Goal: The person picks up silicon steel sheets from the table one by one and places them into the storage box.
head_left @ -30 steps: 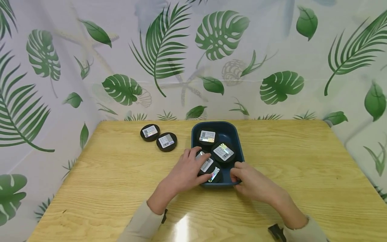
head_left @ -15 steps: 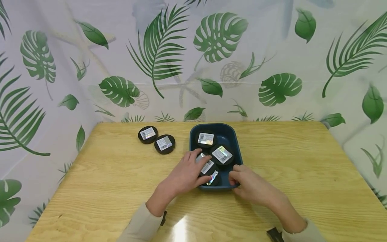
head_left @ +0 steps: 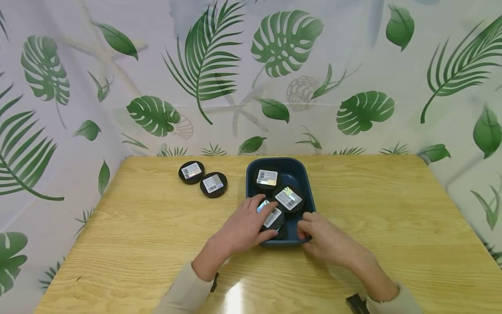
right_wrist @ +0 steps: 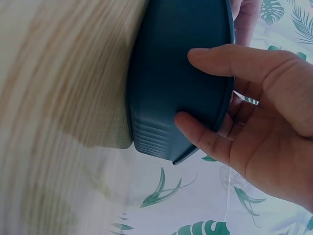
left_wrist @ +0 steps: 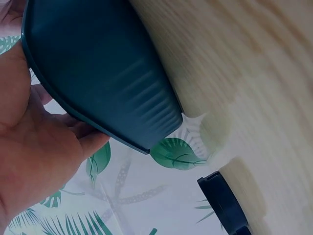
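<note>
A dark blue plastic bin [head_left: 291, 226] stands on the table, holding several flat black round discs with white barcode labels. My left hand [head_left: 241, 226] reaches over the bin's left wall and holds a labelled disc [head_left: 273, 219], thumb on the near side and fingers across the top. That disc lies over another, mostly hidden black disc. Just beyond are two more discs, one at the far left corner [head_left: 267, 178] and one in the middle [head_left: 288, 199]. My right hand [head_left: 329, 240] grips the bin's near right corner; in the right wrist view its fingertips press the outer wall [right_wrist: 166, 83].
Two more black discs, a far one [head_left: 191, 172] and a nearer one [head_left: 213, 185], lie on the wooden table [head_left: 157, 226] left of the bin. A leaf-patterned cloth [head_left: 219, 87] hangs behind the table's back edge.
The disc under my left hand has shifted slightly right and toward me, covering most of the shiny sticker of the disc beneath. The right hand keeps its grip on the bin.
</note>
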Tool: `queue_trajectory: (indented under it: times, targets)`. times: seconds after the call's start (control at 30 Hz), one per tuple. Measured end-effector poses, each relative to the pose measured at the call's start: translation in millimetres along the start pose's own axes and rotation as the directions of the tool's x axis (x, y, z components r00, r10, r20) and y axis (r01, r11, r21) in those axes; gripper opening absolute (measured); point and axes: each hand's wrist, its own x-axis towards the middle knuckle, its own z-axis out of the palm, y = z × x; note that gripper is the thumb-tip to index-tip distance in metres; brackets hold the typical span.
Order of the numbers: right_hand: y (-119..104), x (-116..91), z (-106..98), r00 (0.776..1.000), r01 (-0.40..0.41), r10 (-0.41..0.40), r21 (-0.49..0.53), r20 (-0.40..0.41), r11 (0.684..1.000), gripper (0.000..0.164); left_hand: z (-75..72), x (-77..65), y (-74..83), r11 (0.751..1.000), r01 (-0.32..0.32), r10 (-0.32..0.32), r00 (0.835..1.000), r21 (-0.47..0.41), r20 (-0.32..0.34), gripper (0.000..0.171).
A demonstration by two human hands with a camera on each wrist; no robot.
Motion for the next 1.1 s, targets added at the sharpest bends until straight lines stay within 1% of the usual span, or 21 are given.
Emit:
queue_trajectory:
  times: [0.1, 0.23, 0.5, 0.63, 0.8, 0.93, 1.1]
  targets:
    - [-0.9, 1.2, -1.0, 1.000, -0.017, 0.017, 0.004, 0.012, 1.000, 0.030, -0.6, -0.1, -0.6, 1.000, 0.008, -0.008, 1.000, 0.008, 0.014, 0.067]
    - [-0.7, 0.7, -1.1, 0.999, -0.034, 0.034, 0.014, 0.021, 0.999, 0.031, 0.4, 0.9, -0.8, 1.000, 0.003, -0.003, 0.999, 0.013, 0.032, 0.069]
    - [-0.4, 1.2, -1.9, 1.000, -0.024, 0.023, 0.026, 0.019, 0.999, 0.032, 0.9, -0.1, -1.9, 1.000, -0.003, 0.003, 1.000, -0.009, 0.016, 0.070]
    - [-0.4, 2.0, -3.3, 1.000, -0.025, 0.025, 0.032, 0.017, 0.999, 0.032, -1.0, -0.6, -3.3, 0.999, -0.009, 0.011, 0.999, -0.034, 0.038, 0.069]
    - [1.0, 2.7, -3.6, 1.000, -0.015, 0.015, 0.033, 0.016, 0.999, 0.032, -1.2, -0.9, -6.0, 0.996, 0.000, 0.006, 0.998, -0.090, 0.066, 0.065]
    - [1.7, 3.2, -3.3, 1.000, -0.015, 0.014, 0.039, 0.018, 0.999, 0.032, -1.7, -0.7, -6.6, 0.993, -0.001, 0.007, 0.999, -0.116, 0.053, 0.066]
    - [1.8, 2.2, -3.1, 1.000, -0.014, 0.013, 0.042, 0.017, 0.999, 0.032, -1.6, -1.1, -3.9, 0.992, 0.009, -0.003, 0.999, -0.126, 0.047, 0.065]
